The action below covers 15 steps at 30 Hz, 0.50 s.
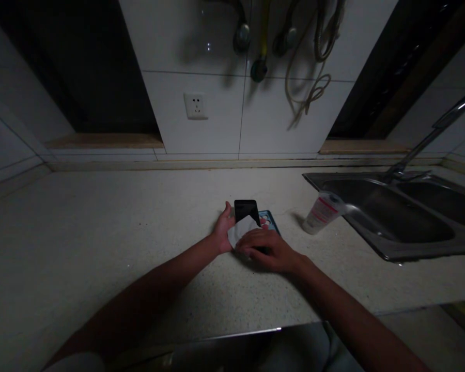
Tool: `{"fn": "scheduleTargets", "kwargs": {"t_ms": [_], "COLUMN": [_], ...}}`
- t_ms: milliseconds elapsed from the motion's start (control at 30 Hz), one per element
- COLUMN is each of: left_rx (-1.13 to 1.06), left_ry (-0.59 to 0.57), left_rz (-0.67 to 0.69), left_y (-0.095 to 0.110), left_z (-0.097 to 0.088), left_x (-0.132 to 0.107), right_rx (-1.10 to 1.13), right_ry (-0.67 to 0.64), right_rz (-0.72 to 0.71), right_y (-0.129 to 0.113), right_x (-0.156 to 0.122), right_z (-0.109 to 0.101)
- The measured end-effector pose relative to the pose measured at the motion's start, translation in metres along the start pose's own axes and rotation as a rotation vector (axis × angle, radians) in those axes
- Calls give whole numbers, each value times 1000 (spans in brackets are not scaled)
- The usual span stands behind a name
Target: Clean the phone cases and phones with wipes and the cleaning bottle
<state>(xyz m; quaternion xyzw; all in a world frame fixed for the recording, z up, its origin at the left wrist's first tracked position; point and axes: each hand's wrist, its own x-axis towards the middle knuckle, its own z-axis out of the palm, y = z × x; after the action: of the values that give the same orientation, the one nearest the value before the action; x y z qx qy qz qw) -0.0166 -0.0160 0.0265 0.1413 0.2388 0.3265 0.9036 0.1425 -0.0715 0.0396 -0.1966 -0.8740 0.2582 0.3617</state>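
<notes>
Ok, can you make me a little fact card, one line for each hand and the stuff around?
left hand: at a black phone-like slab, thumb out, other fingers mostly hidden
right hand: bent over a white sheet, touching it; grip unclear
white sheet: overlaps the slab's lower part
beside the slab: blue-edged patterned item, partly hidden
cup: see-through, red print, near the sink
wall: socket
light: dim

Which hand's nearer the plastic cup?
Right. The right hand, on the white cloth or paper, is left of the plastic cup; the left hand, holding the phone, is farther left.
</notes>
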Motion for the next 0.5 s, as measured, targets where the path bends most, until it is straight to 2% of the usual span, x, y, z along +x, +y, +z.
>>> {"fn": "scheduleTargets", "kwargs": {"t_ms": [167, 300, 500], "left_rx": [33, 60, 70], "left_ry": [-43, -88, -153], "left_rz": [8, -39, -42], "left_y": [-1, -2, -4], "left_z": [-2, -3, -1], "left_x": [1, 2, 0], "right_rx": [-158, -304, -445], "right_ry": [60, 97, 122], "right_rz": [27, 50, 222], "right_y": [10, 26, 42], "right_x": [-5, -8, -7], "right_z": [1, -1, -5]}}
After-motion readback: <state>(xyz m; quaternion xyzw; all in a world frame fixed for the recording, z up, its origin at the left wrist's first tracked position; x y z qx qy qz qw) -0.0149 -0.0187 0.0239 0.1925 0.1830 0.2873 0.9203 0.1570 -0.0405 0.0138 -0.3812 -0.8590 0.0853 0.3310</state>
